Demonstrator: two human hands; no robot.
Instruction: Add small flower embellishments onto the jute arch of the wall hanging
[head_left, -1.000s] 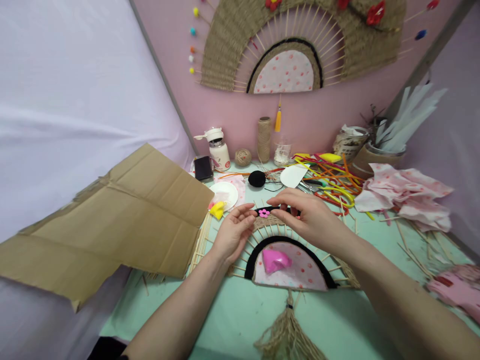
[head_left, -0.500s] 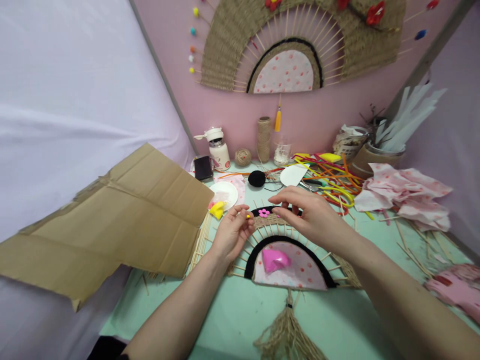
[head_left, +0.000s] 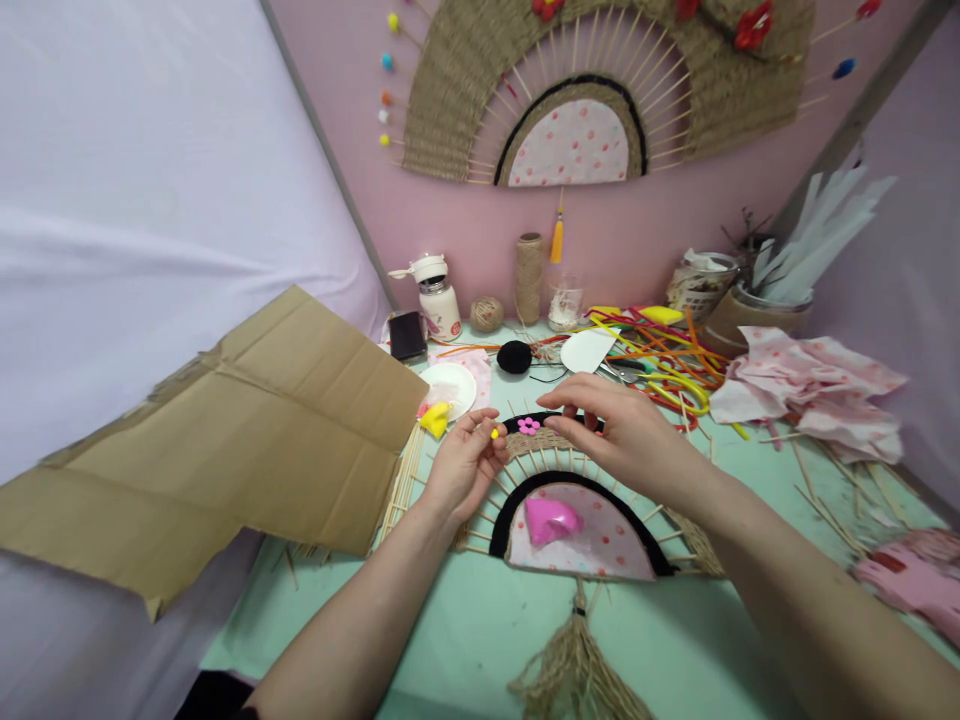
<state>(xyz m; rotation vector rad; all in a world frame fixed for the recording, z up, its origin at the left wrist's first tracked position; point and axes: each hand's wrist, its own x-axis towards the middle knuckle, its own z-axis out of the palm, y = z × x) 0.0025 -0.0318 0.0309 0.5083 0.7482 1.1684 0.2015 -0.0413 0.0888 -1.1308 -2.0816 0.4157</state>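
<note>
A half-round fan of wooden sticks and jute (head_left: 577,500) lies on the mint table in front of me, with a black arc, a dotted pink centre and a jute tassel (head_left: 574,665) below. A black strip with a small pink flower (head_left: 528,425) rests across its top. My left hand (head_left: 465,465) pinches a tiny yellow bead (head_left: 495,434) just left of the flower. My right hand (head_left: 626,430) hovers over the right end of the black strip, fingertips touching it. A pink lump (head_left: 551,520) sits on the dotted centre.
A large cardboard sheet (head_left: 225,440) leans at the left. At the back stand a white bottle (head_left: 437,298), twine spools (head_left: 529,278), a black pom-pom (head_left: 514,357) and a white dish (head_left: 450,385). Coloured pipe cleaners (head_left: 660,365) and pink cloth (head_left: 814,390) lie right. A finished fan (head_left: 600,90) hangs on the wall.
My left hand let go of the strip's left end and drew back slightly; it now pinches a yellow bead. My right hand lifted a little over the strip.
</note>
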